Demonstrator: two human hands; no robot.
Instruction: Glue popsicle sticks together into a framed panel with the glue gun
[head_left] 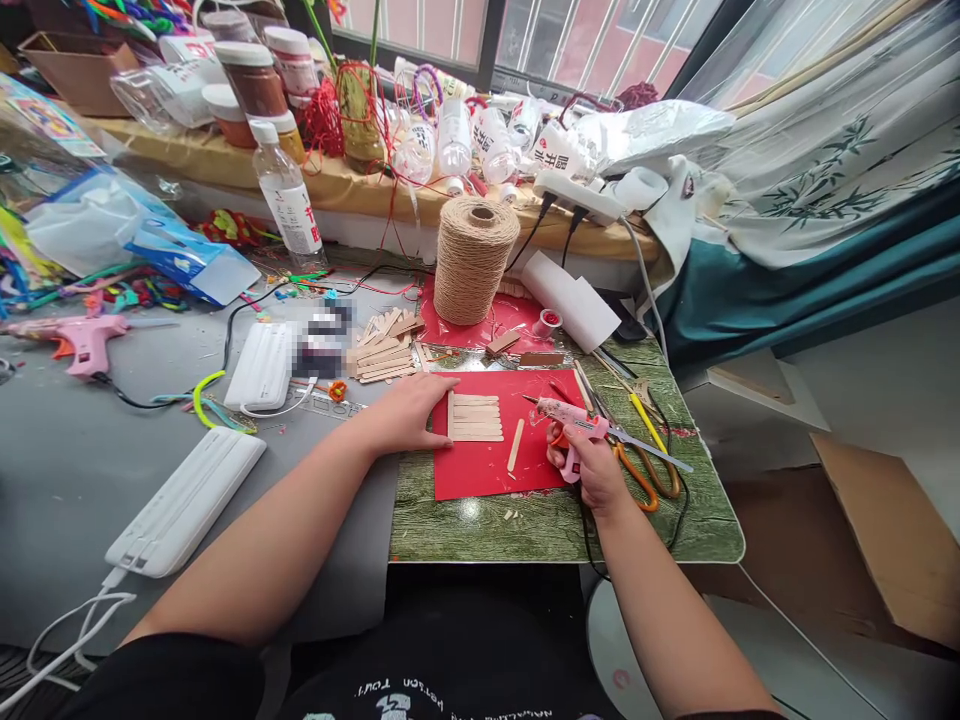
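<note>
Head view: stick panel (478,418) with left edge between left fingers (441,384)

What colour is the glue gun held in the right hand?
The glue gun is mostly pink, seen best in the head view.

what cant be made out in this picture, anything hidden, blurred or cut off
All in the head view:
Whatever lies under the pixelated patch: blurred out.
Part of the held pink glue gun's handle: covered by the right hand.
Rest of the cardboard box: cut off by the right edge.
Any glue on the row of sticks: too small to tell.
</note>
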